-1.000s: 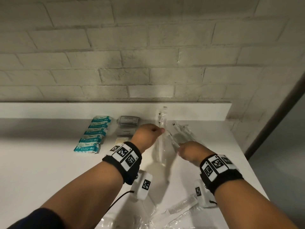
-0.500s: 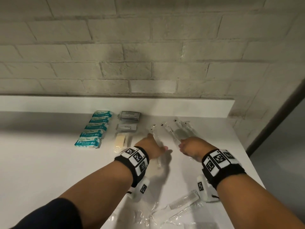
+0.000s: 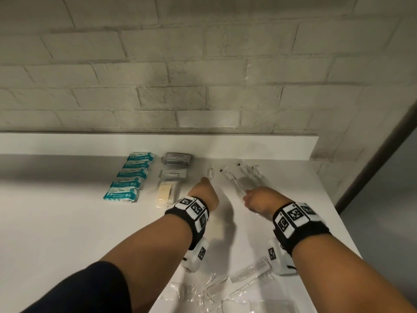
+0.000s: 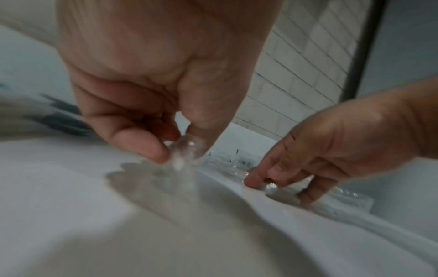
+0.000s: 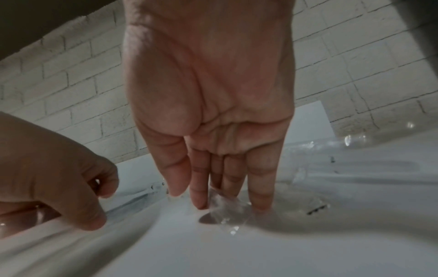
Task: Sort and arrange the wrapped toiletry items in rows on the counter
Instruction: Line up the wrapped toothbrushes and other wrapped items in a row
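A clear-wrapped toothbrush [image 3: 211,173] lies on the white counter [image 3: 67,222], pointing toward the wall. My left hand [image 3: 206,184] pinches its near end between thumb and fingers, and the left wrist view shows that grip on the crinkled wrapper [image 4: 183,151]. To its right, several more wrapped toothbrushes [image 3: 244,175] lie fanned out. My right hand [image 3: 248,195] rests on the nearest of them with straight fingers [image 5: 259,196] pressing its wrapper [image 5: 227,208] onto the counter.
A row of teal packets [image 3: 129,177] lies at the left. Beside it are grey sachets [image 3: 177,158], a toothpaste sachet [image 3: 173,175] and a pale wrapped bar [image 3: 165,193]. Wrapped combs [image 3: 250,269] and loose clear packets [image 3: 198,294] lie near me. The counter's right edge [image 3: 334,199] is close.
My left hand has brought the wrapped toothbrush down from the air onto the counter, left of the others. My right hand has stayed on its wrapper.
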The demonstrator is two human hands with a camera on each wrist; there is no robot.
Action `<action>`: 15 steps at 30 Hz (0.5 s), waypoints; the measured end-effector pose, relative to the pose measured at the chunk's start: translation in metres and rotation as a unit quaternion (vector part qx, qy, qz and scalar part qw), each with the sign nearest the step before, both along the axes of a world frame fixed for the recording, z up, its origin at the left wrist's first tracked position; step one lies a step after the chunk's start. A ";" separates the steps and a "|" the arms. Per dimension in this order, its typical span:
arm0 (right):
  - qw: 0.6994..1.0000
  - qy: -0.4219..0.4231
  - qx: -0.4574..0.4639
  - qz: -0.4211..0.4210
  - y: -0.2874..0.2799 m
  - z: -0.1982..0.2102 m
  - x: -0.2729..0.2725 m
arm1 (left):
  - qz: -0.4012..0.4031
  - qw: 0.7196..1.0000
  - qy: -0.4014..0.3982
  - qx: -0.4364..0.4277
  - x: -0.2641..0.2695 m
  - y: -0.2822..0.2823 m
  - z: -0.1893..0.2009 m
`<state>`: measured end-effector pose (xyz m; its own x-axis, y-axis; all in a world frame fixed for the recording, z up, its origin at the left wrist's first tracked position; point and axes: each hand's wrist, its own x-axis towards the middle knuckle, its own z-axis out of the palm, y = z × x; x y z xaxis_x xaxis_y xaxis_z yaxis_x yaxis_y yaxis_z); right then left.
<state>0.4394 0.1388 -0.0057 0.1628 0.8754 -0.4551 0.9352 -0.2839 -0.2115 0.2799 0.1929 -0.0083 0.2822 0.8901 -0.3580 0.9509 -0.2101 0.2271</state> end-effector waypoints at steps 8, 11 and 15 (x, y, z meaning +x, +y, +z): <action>0.999 0.035 0.036 -0.002 -0.003 0.003 0.002 | -0.120 0.989 -0.043 0.077 0.002 -0.015 -0.015; 0.994 0.084 0.069 -0.025 -0.011 -0.001 0.005 | -0.150 0.987 -0.008 0.056 -0.005 -0.015 -0.016; 0.999 0.022 0.031 0.004 -0.013 -0.006 -0.005 | -0.156 0.987 0.010 0.035 -0.013 -0.006 -0.017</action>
<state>0.4348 0.1254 -0.0113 0.1371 0.9034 -0.4062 0.9269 -0.2617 -0.2692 0.2671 0.1864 -0.0254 0.5402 0.7836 -0.3068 0.8415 -0.5082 0.1836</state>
